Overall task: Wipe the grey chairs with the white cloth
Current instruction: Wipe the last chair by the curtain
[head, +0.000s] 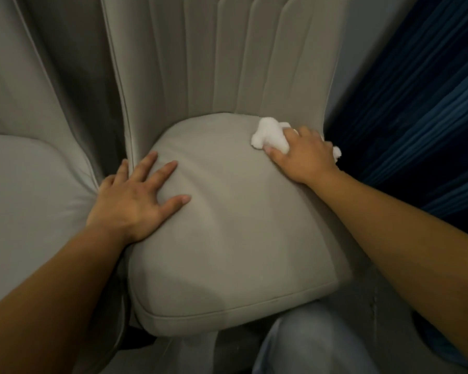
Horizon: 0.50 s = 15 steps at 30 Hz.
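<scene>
A grey padded chair (235, 225) fills the middle of the view, its ribbed backrest rising behind the seat cushion. My right hand (305, 155) grips a bunched white cloth (268, 134) and holds it against the cushion's far right corner, close to the backrest. A bit of cloth sticks out behind the hand on the right. My left hand (138, 201) rests flat on the cushion's left side with fingers spread. A second grey chair (30, 190) stands right beside it on the left.
A dark blue pleated curtain (416, 117) hangs close on the right of the chair. My knee in light trousers (308, 344) is just below the seat's front edge. A narrow dark gap separates the two chairs.
</scene>
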{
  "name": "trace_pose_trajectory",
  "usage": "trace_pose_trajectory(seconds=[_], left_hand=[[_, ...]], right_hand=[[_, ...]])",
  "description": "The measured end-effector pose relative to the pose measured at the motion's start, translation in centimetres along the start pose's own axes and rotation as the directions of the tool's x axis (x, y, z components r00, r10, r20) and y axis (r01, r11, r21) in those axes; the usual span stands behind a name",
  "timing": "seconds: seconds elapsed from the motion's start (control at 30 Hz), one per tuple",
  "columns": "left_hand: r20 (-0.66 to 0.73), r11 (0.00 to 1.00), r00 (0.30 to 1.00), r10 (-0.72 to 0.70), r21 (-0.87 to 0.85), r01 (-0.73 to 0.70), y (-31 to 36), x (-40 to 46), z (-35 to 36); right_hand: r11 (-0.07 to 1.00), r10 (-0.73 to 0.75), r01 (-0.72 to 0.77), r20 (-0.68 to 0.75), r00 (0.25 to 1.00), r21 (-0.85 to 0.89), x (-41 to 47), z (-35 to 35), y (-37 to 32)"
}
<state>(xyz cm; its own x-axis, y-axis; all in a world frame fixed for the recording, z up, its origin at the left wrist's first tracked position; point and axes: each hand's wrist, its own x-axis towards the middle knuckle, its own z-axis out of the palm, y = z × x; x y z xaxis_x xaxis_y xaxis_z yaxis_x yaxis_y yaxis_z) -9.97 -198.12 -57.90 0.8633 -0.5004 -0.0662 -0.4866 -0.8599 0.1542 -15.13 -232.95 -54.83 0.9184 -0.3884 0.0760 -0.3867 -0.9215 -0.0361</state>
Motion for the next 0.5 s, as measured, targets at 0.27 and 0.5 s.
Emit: trace_pose_trajectory(seconds=[0.27, 0.5], left_hand=[[-0.021, 1.0, 1.0, -0.004, -0.018, 0.004, 0.1, -0.1, 0.0], [-0.024, 1.0, 1.0, -0.004, -0.016, 0.003, 0.1, -0.1, 0.1]], right_hand=[[0.986, -0.14, 0.141, -0.024, 0.99, 0.084, -17.5, -2.2, 2.2], [0.985, -0.169, 0.169, -0.006, 0.986, 0.044, -10.0, -1.5, 2.3]])
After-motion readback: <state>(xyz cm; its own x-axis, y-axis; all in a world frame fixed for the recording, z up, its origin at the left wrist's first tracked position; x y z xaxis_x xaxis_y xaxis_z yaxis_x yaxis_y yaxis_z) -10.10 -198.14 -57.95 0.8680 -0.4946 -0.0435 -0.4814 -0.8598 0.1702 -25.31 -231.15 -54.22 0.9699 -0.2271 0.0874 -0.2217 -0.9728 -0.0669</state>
